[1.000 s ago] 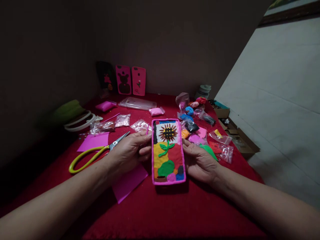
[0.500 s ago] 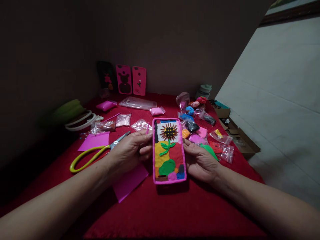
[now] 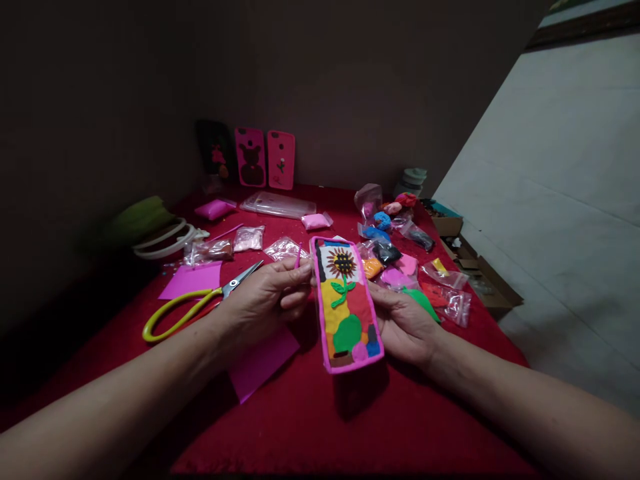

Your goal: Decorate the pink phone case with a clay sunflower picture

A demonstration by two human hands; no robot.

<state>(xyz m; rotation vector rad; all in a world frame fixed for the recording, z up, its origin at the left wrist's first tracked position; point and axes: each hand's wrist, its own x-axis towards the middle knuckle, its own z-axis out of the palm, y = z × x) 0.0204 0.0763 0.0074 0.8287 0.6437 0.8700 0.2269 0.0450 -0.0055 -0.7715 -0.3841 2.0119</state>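
Note:
A phone case (image 3: 356,303) decorated with coloured clay is held above the red cloth, tilted to one side. It has a pink rim, a sunflower on white at the top and patches of yellow, red, green and blue below. My right hand (image 3: 404,320) grips it along its right edge, fingers partly hidden behind it. My left hand (image 3: 267,293) is closed in a pinch at the case's upper left edge, with a thin pink stick (image 3: 299,257) upright at its fingertips. Whether these fingers also press on the case I cannot tell. Yellow-handled scissors (image 3: 183,313) lie left of my left hand.
Pink paper sheets (image 3: 263,367) lie on the red cloth (image 3: 280,433). Several bags of coloured clay (image 3: 395,277) spread at the right. A clear case (image 3: 280,205) lies at the back, before decorated cases (image 3: 251,157) against the wall. A cardboard box (image 3: 493,280) stands beyond the right edge.
The phone case has tilted, its lower end swinging to the right and its left side turning more into view. Both hands have stayed nearly in place. The view has shifted slightly.

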